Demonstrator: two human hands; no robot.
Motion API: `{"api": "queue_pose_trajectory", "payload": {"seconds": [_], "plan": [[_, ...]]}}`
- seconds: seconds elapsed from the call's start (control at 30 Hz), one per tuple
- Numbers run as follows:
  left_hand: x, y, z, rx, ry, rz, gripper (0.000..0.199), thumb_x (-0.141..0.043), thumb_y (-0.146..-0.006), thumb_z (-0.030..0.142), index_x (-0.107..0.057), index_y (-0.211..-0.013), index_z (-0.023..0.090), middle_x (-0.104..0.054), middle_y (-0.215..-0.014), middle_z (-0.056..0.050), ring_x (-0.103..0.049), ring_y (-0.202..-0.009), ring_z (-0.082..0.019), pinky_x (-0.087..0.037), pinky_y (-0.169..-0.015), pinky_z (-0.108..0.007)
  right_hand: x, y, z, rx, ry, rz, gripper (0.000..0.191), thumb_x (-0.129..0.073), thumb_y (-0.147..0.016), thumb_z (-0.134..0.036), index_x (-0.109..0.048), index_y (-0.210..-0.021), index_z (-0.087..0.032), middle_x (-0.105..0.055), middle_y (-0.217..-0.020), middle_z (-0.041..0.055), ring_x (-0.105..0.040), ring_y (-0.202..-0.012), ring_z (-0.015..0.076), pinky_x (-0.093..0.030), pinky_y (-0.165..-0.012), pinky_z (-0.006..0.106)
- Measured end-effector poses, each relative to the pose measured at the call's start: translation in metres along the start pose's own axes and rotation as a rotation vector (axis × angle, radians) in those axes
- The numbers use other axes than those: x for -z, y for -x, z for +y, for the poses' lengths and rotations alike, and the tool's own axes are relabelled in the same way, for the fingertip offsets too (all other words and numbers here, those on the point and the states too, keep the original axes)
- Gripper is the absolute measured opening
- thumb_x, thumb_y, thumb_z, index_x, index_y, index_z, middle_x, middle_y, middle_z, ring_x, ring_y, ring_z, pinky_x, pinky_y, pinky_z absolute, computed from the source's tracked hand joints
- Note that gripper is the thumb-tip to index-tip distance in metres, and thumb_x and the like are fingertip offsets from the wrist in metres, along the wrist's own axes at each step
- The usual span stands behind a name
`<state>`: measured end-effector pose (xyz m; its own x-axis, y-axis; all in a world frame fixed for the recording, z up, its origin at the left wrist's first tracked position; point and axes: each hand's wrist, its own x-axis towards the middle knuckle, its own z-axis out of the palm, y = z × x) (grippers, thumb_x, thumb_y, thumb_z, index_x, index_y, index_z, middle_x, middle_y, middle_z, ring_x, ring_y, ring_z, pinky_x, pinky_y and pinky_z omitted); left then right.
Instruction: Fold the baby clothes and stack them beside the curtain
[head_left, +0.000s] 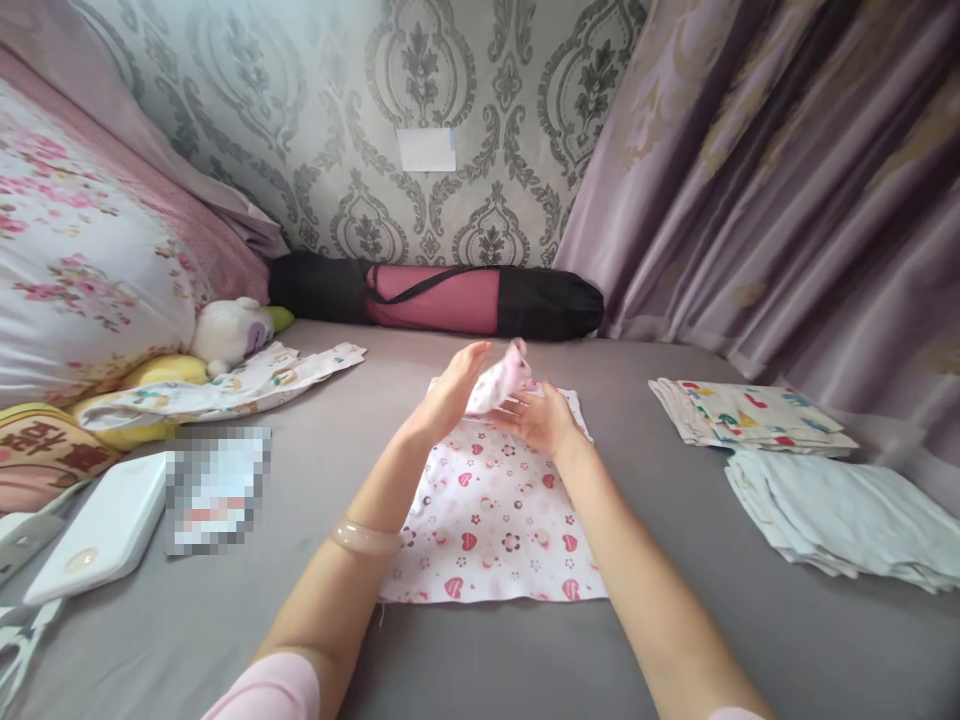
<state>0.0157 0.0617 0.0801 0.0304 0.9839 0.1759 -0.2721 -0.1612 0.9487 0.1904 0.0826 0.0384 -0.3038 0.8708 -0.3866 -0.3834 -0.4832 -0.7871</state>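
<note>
A white cloth [491, 520] printed with red hearts and small flowers lies flat on the grey sheet between my forearms. At its far end a part of the patterned cloth [501, 382] stands raised and bunched between my hands. My left hand [456, 388] is on the left of that raised part, fingers stretched forward and pointing up. My right hand [541, 418] is on its right, palm turned inward with the fingers apart. Whether the raised part is joined to the flat cloth is hard to tell.
Folded cloths [757, 415] and pale folded cloths [847, 515] lie on the right. A rolled black and pink bag [435, 298] rests against the wall. On the left are a plush toy [231, 333], a patterned cloth [255, 385] and a white device [105, 530].
</note>
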Motion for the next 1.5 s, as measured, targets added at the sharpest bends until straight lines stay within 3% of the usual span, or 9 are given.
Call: {"api": "queue_pose_trajectory", "payload": {"seconds": [0.1,0.2,0.37,0.47,0.6,0.77,1.0,1.23,1.5], "plan": [[0.019,-0.002,0.001,0.02,-0.022,-0.003,0.048,-0.032,-0.096,0.058,-0.056,-0.119,0.024,-0.05,-0.146,-0.009,-0.039,-0.14,-0.022,-0.031,-0.114,-0.041,0.023,-0.005,-0.002,-0.019,-0.039,0.093,0.074,-0.003,-0.092,-0.067,-0.059,-0.106,-0.02,-0.068,-0.108,0.0173,-0.066,-0.101,0.0293,-0.052,-0.084,0.05],[0.05,-0.004,0.007,-0.01,-0.109,0.124,0.05,-0.041,-0.092,0.06,-0.054,-0.12,0.02,-0.051,-0.144,-0.013,-0.044,-0.137,-0.024,-0.032,-0.113,-0.043,0.034,-0.009,-0.004,-0.076,-0.092,0.132,0.067,-0.021,-0.09,-0.071,-0.059,-0.103,-0.017,-0.069,-0.098,0.0185,-0.067,-0.096,0.031,-0.054,-0.079,0.051],[0.08,-0.004,0.001,0.134,-0.398,0.271,0.036,-0.055,-0.084,0.044,-0.057,-0.109,0.019,-0.068,-0.12,-0.013,-0.061,-0.118,-0.024,-0.045,-0.102,-0.042,0.033,-0.002,-0.015,-0.048,-0.132,0.13,0.016,-0.056,-0.08,-0.017,-0.061,-0.096,-0.017,-0.068,-0.079,0.0069,-0.067,-0.073,0.0215,-0.056,-0.062,0.035],[0.083,-0.006,-0.01,0.2,-0.522,0.261,0.033,-0.054,-0.081,0.034,-0.057,-0.11,0.018,-0.069,-0.116,-0.012,-0.062,-0.115,-0.024,-0.047,-0.099,-0.041,0.035,0.003,-0.025,0.068,-0.11,0.13,0.041,-0.051,-0.064,0.002,-0.061,-0.1,-0.016,-0.07,-0.082,0.0047,-0.06,-0.061,0.0123,-0.049,-0.048,0.02],[0.081,-0.011,-0.028,0.18,-0.668,0.175,0.039,-0.048,-0.076,0.022,-0.058,-0.114,0.018,-0.07,-0.115,-0.011,-0.061,-0.116,-0.024,-0.044,-0.103,-0.042,0.052,0.005,-0.035,0.324,0.022,0.166,0.054,-0.053,-0.059,0.002,-0.058,-0.108,-0.018,-0.071,-0.09,0.0056,-0.052,-0.055,0.0081,-0.033,-0.036,0.013],[0.081,-0.014,-0.055,0.11,-0.839,-0.035,0.054,-0.046,-0.073,0.017,-0.056,-0.126,0.015,-0.065,-0.126,-0.014,-0.058,-0.121,-0.025,-0.043,-0.104,-0.041,0.078,-0.001,-0.034,0.397,0.405,0.362,0.065,-0.055,-0.061,-0.005,-0.056,-0.125,-0.017,-0.069,-0.083,0.0026,-0.06,-0.062,0.0119,-0.045,-0.049,0.018],[0.085,-0.01,-0.065,0.112,-1.061,-0.225,0.066,-0.053,-0.072,0.019,-0.048,-0.138,0.02,-0.06,-0.133,-0.012,-0.056,-0.121,-0.031,-0.04,-0.107,-0.047,0.095,-0.012,-0.029,0.385,0.627,0.411,0.072,-0.055,-0.064,-0.006,-0.051,-0.135,-0.016,-0.07,-0.111,0.0106,-0.065,-0.079,0.0169,-0.054,-0.067,0.026],[0.083,-0.008,-0.064,0.147,-0.877,-0.135,0.06,-0.066,-0.065,0.026,-0.061,-0.125,0.024,-0.065,-0.126,-0.011,-0.055,-0.121,-0.035,-0.036,-0.109,-0.052,0.098,-0.012,-0.026,0.414,0.531,0.515,0.038,-0.062,-0.074,-0.016,-0.064,-0.112,-0.02,-0.067,-0.115,0.0125,-0.059,-0.115,0.0273,-0.051,-0.094,0.041],[0.07,-0.008,-0.065,-0.061,-0.969,-0.069,0.041,-0.052,-0.084,0.036,-0.061,-0.122,0.022,-0.061,-0.132,-0.011,-0.054,-0.124,-0.03,-0.036,-0.111,-0.046,0.06,-0.001,-0.009,0.55,1.194,0.597,0.045,-0.045,-0.088,-0.011,-0.055,-0.132,-0.013,-0.048,-0.143,0.0207,-0.031,-0.142,0.0329,-0.022,-0.117,0.052]]}}
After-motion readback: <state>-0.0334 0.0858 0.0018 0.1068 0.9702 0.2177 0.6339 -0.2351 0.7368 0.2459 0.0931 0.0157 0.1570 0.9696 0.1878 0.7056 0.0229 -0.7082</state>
